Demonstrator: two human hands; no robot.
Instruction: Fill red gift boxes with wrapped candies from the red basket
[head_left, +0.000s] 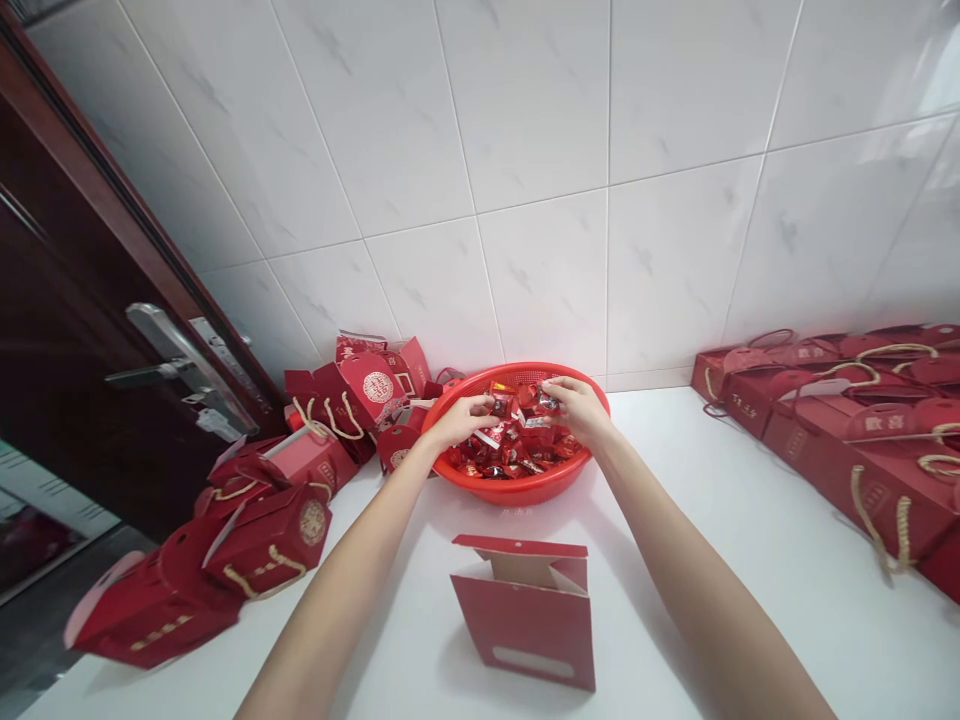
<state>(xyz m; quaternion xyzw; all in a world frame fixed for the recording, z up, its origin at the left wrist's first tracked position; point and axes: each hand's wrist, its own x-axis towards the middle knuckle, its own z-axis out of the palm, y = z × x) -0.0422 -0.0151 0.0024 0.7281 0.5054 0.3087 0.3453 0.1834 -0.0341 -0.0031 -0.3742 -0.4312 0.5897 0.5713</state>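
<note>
Both my hands reach into a red plastic basket (517, 490) filled with wrapped candies (517, 455). At its left side, my left hand (461, 420) has its fingers curled at a dark-and-red wrapped candy. Over the right part of the heap, my right hand (577, 402) pinches a candy in a dark shiny wrapper (547, 401) between thumb and fingers. Nearer to me, between my forearms, a red paper gift box (525, 625) stands upright with its top open. Its inside is mostly hidden from this angle.
Red gift boxes with rope handles (270, 540) are heaped on the left. More closed boxes (832, 420) stand in rows on the right. All rest on a white table (405, 640) against a tiled wall (540, 270). A dark door (90, 260) is at far left.
</note>
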